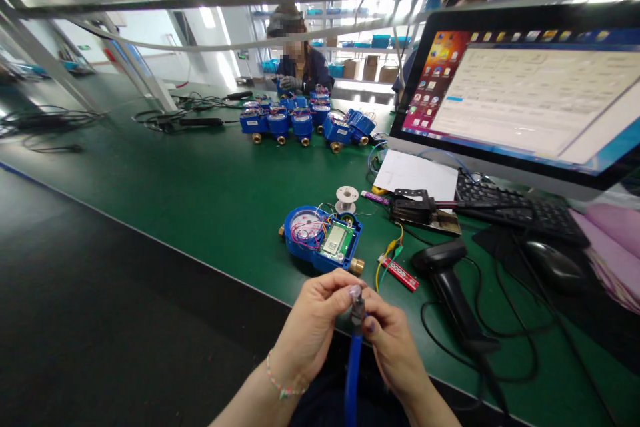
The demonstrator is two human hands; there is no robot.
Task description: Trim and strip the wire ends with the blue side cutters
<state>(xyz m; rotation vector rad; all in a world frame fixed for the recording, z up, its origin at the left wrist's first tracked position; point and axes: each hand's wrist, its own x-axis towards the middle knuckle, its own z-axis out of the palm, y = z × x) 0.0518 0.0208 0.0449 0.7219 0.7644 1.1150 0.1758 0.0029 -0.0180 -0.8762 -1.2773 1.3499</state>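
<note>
Blue cable (pixel 353 367), bendy and light, pinched at its tip by left hand (pixel 311 327) and right hand (pixel 393 345), near the water meter (pixel 323 238).

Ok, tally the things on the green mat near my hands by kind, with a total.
Open blue water meter: 1
White spool: 1
Barcode scanner: 1
Keyboard: 1
Mouse: 1
Red circuit strip: 1
Total: 6
Not counted: the blue cable held by left hand and right hand.

No legible text: monitor (pixel 520 93) window and icons blurred, meter (pixel 323 237) dial markings too small
</note>
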